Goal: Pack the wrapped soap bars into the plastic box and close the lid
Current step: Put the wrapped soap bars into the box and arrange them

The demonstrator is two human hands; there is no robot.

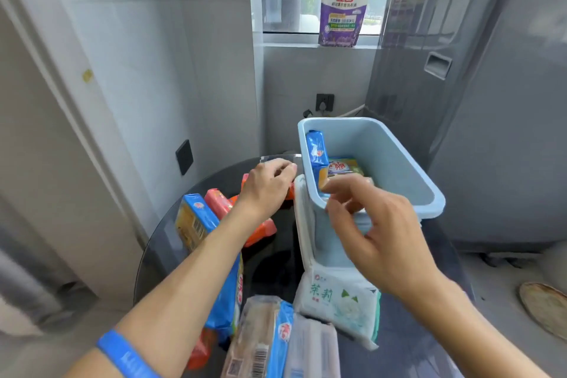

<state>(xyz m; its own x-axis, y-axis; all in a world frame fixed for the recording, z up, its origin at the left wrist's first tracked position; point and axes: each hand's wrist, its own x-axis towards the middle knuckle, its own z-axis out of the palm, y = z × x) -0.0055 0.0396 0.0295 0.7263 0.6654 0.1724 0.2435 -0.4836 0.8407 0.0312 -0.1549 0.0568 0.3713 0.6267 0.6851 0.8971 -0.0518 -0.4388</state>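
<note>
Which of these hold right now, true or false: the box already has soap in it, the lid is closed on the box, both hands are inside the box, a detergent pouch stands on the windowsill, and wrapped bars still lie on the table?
1. The light blue plastic box already holds wrapped soap bars. True: a blue-wrapped bar stands against its left wall, with others beside it.
2. The lid is closed on the box. False: the box is open at the top.
3. Both hands are inside the box. False: the right hand is at the box's near rim, and the left hand is outside it, over the orange bars on the table.
4. A detergent pouch stands on the windowsill. True.
5. Wrapped bars lie on the dark round table outside the box. True.
</note>
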